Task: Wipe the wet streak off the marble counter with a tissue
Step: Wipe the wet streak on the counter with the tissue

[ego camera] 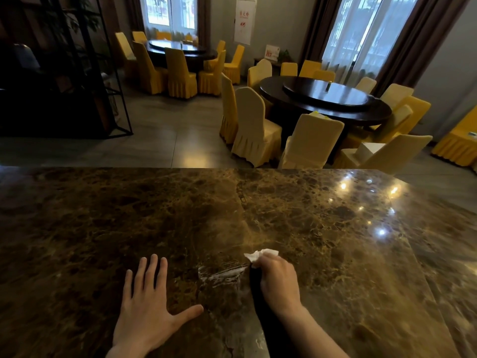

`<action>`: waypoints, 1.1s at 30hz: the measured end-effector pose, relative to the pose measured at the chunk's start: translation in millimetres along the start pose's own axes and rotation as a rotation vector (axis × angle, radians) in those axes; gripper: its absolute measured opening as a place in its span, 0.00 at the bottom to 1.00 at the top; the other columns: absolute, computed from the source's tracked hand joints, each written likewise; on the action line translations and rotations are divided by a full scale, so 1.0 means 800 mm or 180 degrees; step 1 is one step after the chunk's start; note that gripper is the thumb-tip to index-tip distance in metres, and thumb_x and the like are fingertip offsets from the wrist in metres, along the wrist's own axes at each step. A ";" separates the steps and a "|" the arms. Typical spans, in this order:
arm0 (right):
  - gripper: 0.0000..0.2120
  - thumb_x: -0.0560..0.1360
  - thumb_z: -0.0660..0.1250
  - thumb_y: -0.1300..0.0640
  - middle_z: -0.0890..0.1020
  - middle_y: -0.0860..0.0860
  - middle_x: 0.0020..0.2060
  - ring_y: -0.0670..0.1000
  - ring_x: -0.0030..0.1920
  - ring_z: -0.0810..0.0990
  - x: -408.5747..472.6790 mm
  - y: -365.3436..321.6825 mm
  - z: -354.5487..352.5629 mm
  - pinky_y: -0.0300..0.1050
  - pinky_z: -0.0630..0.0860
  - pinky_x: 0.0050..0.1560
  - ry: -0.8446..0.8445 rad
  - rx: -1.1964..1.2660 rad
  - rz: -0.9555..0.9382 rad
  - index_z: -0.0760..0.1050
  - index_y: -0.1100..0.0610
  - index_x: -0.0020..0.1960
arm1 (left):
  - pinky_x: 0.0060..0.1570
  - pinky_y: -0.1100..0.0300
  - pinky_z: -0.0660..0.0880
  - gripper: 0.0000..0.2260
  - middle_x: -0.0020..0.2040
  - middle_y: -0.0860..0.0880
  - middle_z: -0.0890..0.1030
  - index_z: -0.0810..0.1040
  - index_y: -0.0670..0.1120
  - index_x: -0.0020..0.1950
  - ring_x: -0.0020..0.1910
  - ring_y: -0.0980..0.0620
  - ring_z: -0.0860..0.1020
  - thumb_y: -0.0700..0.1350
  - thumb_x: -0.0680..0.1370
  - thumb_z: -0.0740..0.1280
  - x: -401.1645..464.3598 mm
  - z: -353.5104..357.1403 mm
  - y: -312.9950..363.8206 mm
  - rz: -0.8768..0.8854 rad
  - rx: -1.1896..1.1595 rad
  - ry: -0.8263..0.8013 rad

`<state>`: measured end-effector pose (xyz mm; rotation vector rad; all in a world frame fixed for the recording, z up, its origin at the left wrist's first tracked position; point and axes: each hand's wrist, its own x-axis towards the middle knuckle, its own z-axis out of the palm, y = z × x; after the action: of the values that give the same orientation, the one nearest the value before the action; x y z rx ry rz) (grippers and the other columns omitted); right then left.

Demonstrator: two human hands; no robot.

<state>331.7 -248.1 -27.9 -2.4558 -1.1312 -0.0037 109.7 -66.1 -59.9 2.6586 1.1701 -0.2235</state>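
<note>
The wet streak point(224, 275) lay as a pale, glistening smear on the near middle of the brown marble surface point(103, 215), running left to right between the two hands. Its right end met the white tissue point(260, 255), which was crumpled and bunched under the right hand point(277, 280). That hand's fingers were curled down around the tissue, gripping it against the surface, with a ragged white corner sticking out on the far side of the knuckles. A dark shadow ran along the left edge of the right hand and forearm.

The left hand point(147, 306) rested flat on the surface to the left of the streak, palm down, its fingers straight and spread and its thumb pointing right toward the wet patch; it held nothing and lay just apart from the streak.

Bright ceiling-light reflections point(382, 231) dotted the far right part of the surface. Beyond the far edge stood a dining room: a dark round table point(296, 99) with a raised turntable on the right, ringed by chairs in cream and yellow covers point(251, 125), a second round table point(180, 51) with yellow-covered chairs farther back to the left, a black metal shelf frame point(113, 81) on the far left, and curtained windows point(361, 32) along the back wall.
</note>
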 end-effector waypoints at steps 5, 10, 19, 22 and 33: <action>0.02 0.71 0.70 0.55 0.83 0.42 0.41 0.42 0.45 0.80 -0.051 -0.019 -0.004 0.41 0.76 0.40 -0.0388 0.0348 -0.0738 0.80 0.48 0.42 | 0.82 0.40 0.33 0.67 0.83 0.49 0.28 0.27 0.50 0.80 0.81 0.47 0.26 0.92 0.54 0.37 0.000 0.002 -0.002 -0.0008 0.0010 0.0025; 0.17 0.72 0.72 0.68 0.86 0.44 0.39 0.44 0.43 0.84 -0.034 -0.014 -0.039 0.35 0.79 0.42 -0.0180 0.2034 0.0938 0.84 0.45 0.49 | 0.82 0.41 0.32 0.66 0.82 0.50 0.28 0.27 0.50 0.80 0.80 0.48 0.26 0.92 0.55 0.38 0.001 0.004 -0.002 -0.0006 -0.0019 0.0056; 0.14 0.74 0.68 0.68 0.88 0.50 0.40 0.51 0.42 0.86 -0.045 -0.029 -0.019 0.46 0.84 0.44 -0.0446 0.2789 0.2368 0.87 0.53 0.42 | 0.82 0.41 0.31 0.66 0.82 0.51 0.28 0.27 0.51 0.80 0.80 0.48 0.25 0.92 0.56 0.39 0.003 0.009 -0.004 0.0004 -0.0055 0.0142; 0.13 0.76 0.68 0.62 0.83 0.40 0.41 0.42 0.45 0.82 -0.055 -0.042 -0.017 0.30 0.75 0.43 -0.0368 0.1629 0.1238 0.87 0.46 0.46 | 0.81 0.41 0.30 0.65 0.82 0.51 0.28 0.27 0.51 0.80 0.80 0.49 0.24 0.91 0.57 0.39 0.004 0.011 -0.007 0.0047 -0.0094 0.0171; 0.15 0.81 0.65 0.56 0.76 0.45 0.67 0.50 0.66 0.72 -0.058 -0.040 -0.002 0.44 0.77 0.59 -0.0855 0.0149 -0.1366 0.78 0.51 0.66 | 0.81 0.42 0.30 0.65 0.83 0.51 0.30 0.29 0.51 0.80 0.80 0.49 0.26 0.91 0.57 0.40 0.004 0.016 -0.007 0.0038 -0.0092 0.0292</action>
<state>278.0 -264.1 -22.9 -2.1708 -1.7338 0.2262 107.1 -63.4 -73.9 2.6752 1.1748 -0.0827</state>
